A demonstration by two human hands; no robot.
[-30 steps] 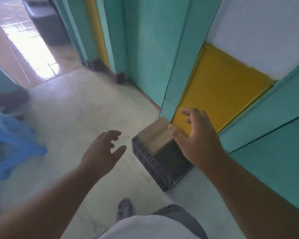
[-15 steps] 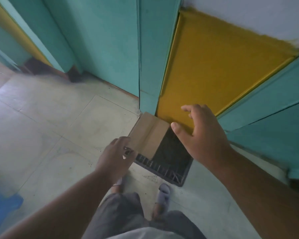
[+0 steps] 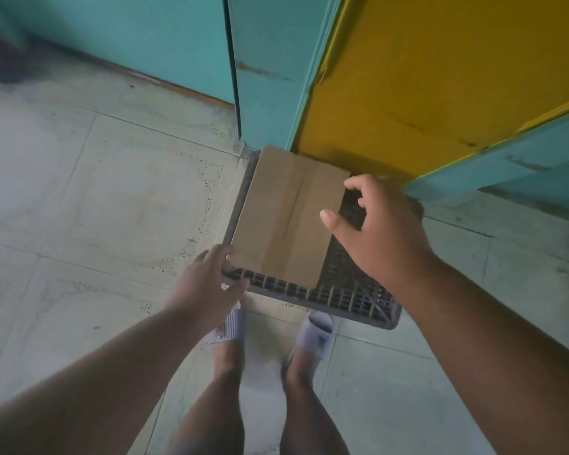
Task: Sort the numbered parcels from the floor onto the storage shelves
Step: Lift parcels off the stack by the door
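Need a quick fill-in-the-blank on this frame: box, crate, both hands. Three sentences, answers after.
1. The cardboard box lies on top of a dark plastic ____.
2. The ____ hand's fingers touch the box's near corner, while the right hand hovers over its other side.
3. The person's feet wear grey ____.

Missing words: crate; left; slippers

A taped brown cardboard parcel (image 3: 289, 215) lies flat atop a dark crate (image 3: 345, 297).

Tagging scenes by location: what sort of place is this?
Probably an indoor storage or back room. A taped cardboard parcel lies on a dark plastic crate on a worn tiled floor, beside teal and yellow painted panels.
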